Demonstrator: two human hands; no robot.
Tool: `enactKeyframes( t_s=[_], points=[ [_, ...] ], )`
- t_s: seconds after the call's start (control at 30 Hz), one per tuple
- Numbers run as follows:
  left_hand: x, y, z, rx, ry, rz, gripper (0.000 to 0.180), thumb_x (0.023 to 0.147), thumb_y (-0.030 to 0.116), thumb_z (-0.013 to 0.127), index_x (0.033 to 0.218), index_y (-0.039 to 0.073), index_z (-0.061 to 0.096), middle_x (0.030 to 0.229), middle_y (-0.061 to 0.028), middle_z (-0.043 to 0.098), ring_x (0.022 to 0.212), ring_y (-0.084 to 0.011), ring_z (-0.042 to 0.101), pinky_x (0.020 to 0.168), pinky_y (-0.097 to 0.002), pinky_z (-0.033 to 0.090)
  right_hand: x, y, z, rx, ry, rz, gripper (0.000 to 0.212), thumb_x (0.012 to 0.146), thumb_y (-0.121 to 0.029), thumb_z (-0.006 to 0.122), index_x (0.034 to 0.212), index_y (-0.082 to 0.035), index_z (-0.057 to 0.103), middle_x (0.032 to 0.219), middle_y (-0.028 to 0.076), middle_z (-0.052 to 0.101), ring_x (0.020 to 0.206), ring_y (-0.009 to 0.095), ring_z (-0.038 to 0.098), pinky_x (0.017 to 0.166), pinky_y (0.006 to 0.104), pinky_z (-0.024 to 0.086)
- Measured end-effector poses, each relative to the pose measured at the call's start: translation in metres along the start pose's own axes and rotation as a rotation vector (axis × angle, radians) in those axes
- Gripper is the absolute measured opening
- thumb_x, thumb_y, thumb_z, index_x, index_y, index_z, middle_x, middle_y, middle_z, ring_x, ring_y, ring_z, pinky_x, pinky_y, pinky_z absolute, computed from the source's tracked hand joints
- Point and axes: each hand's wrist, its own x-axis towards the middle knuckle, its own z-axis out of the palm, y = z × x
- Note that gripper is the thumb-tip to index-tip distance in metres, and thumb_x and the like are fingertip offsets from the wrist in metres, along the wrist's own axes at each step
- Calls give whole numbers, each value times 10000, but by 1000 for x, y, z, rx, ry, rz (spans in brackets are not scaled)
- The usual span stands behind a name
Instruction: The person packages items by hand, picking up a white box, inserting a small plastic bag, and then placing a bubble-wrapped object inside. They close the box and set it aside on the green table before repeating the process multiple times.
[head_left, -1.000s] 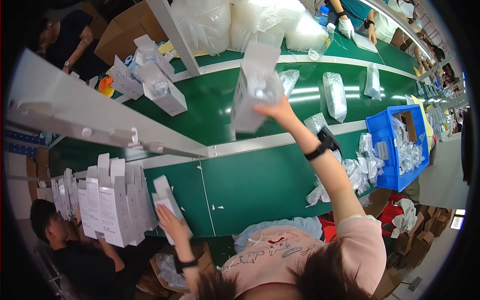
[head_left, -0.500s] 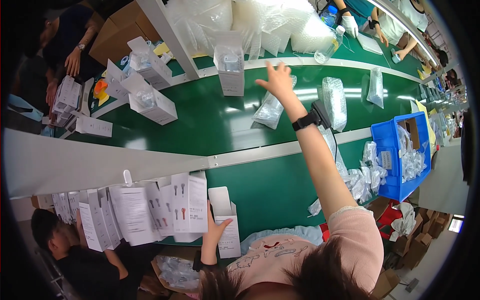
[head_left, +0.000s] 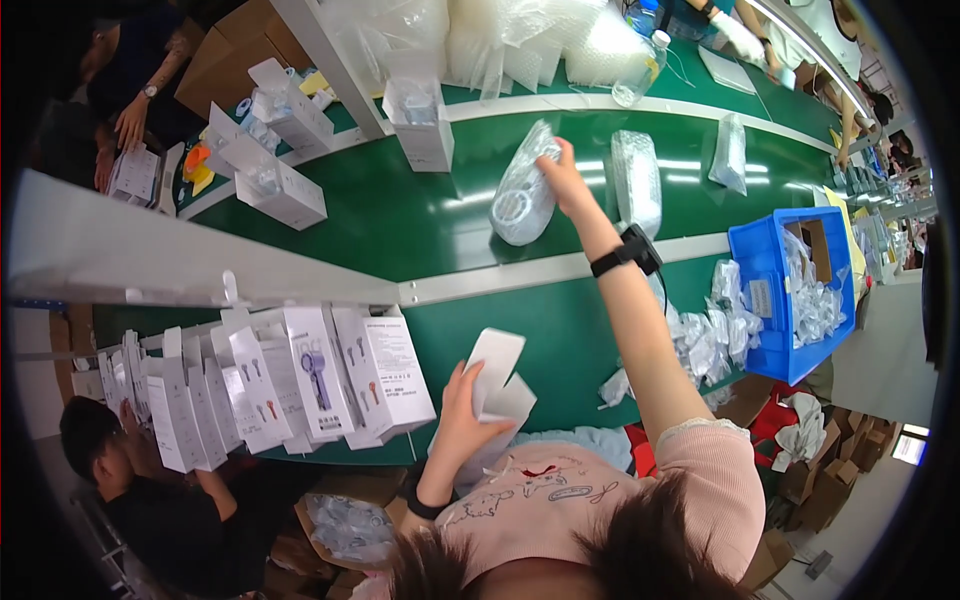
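Observation:
My right hand (head_left: 566,176) reaches over the green belt, its fingers gripping the upper end of a bubble-wrapped package (head_left: 522,205). A round, ring-shaped part shows through the wrap at the package's near end. Close to my body, my left hand (head_left: 462,422) is closed round a white carton (head_left: 500,395) whose top flap stands up; its lower part is partly hidden by the hand. Two more bubble-wrapped packages, a middle one (head_left: 637,180) and a farther one (head_left: 730,155), lie on the belt to the right of my right hand.
White printed cartons (head_left: 395,375) stand in a row at left. Filled open boxes (head_left: 420,135) line the belt's far side. A blue bin (head_left: 765,330) of small plastic bags stands right, with loose bags (head_left: 705,335) beside it. Bubble-wrap sheets (head_left: 530,50) lie behind; other people sit at left.
My right hand has come down onto the bubble-wrapped package and taken hold of it, turning it. My left hand has lifted and tilted the open carton toward the right.

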Motion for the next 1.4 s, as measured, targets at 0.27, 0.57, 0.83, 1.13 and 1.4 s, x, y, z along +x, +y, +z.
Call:
enactKeyframes(
  t_s=[0.27,0.57,0.83,1.13,1.4],
  points=[
    [44,30,25,-107,352,209,783,478,162,836,1084,55,351,1249,-188,359,1141,-322,394,942,-390,333,-173,-101,-43,715,42,26,415,809,-108,538,1170,-84,336,1044,92,469,960,207,498,803,346,451],
    [64,46,74,-257,435,593,757,564,97,808,1049,87,227,1253,-253,333,1095,-391,433,910,-407,373,-235,-84,-24,-136,547,-603,483,769,-122,630,1169,-61,368,1086,131,430,1009,241,446,883,350,371],
    [69,30,95,-164,444,768,773,559,92,817,1042,132,214,1234,-261,349,1075,-397,448,853,-428,411,-250,-117,-52,-806,-18,-1001,416,642,-86,697,1039,-101,576,1093,154,428,1041,315,436,873,396,377],
    [75,38,105,-270,435,712,800,538,108,834,1046,136,216,1197,-220,368,1058,-349,459,852,-407,412,-247,-90,-63,-456,-3,-785,419,628,-39,695,1033,-95,607,1049,113,474,941,283,504,789,372,431],
    [73,34,98,-355,535,640,825,508,78,839,1039,136,211,1185,-194,350,1060,-315,443,897,-390,386,-253,-79,-61,-663,-437,-967,311,671,-57,667,978,-73,618,1089,110,518,985,279,518,820,363,431]
  ],
)
